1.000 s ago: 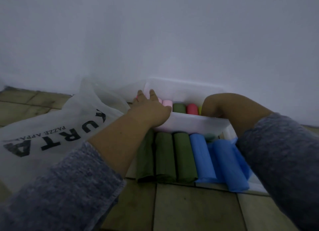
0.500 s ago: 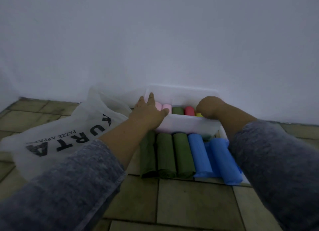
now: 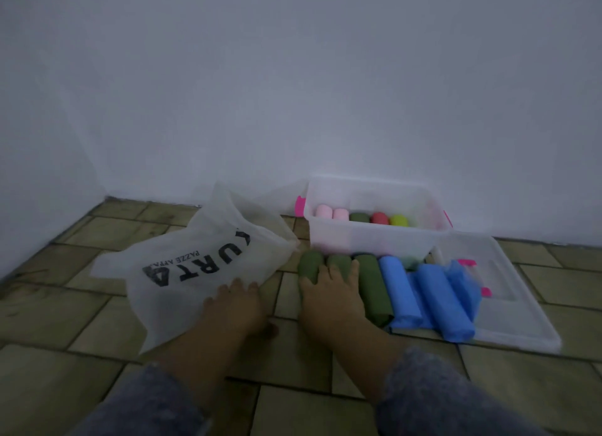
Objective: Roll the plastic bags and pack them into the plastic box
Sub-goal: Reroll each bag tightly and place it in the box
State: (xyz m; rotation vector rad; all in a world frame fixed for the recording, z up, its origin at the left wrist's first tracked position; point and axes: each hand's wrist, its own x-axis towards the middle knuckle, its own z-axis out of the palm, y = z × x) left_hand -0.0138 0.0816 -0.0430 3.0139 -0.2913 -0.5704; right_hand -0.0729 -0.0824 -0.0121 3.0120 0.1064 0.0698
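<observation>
A clear plastic box (image 3: 371,240) stands on the floor by the wall. Inside it stand rolled bags: two pink (image 3: 331,213), one green, one red (image 3: 379,218), one yellow-green (image 3: 399,221). In front of the box lie three green rolls (image 3: 371,285) and several blue rolls (image 3: 439,302). My right hand (image 3: 329,297) rests on the two leftmost green rolls, fingers laid over them. My left hand (image 3: 233,308) lies flat on a white printed bag (image 3: 195,259) spread on the floor.
The box's clear lid (image 3: 518,311) with pink clips lies on the floor at the right, partly under the blue rolls. A white wall rises directly behind the box. The floor is of olive tiles (image 3: 325,413).
Both hands have drawn back from the box toward me. The left one came down on the white bag, the right one on the green rolls. The camera has pulled back.
</observation>
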